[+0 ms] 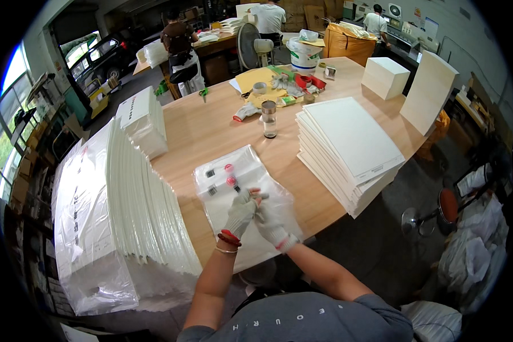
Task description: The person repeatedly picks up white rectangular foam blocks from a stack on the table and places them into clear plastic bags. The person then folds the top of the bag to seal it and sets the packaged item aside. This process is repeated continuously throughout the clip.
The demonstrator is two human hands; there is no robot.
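I see my left gloved hand (240, 212) and right gloved hand (271, 219) pressed together, pinching the clear plastic bag (222, 176); I judge the mouth needs careful opening.

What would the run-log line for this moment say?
left hand: gloved, on plastic bag | right hand: gloved, fingers meeting left | bag: flat on table | paper stack: right

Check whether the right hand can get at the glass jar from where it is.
Probably yes. The right hand is on the plastic bags, and the jar stands upright beyond them, with only bare table between; it looks like a long forward stretch.
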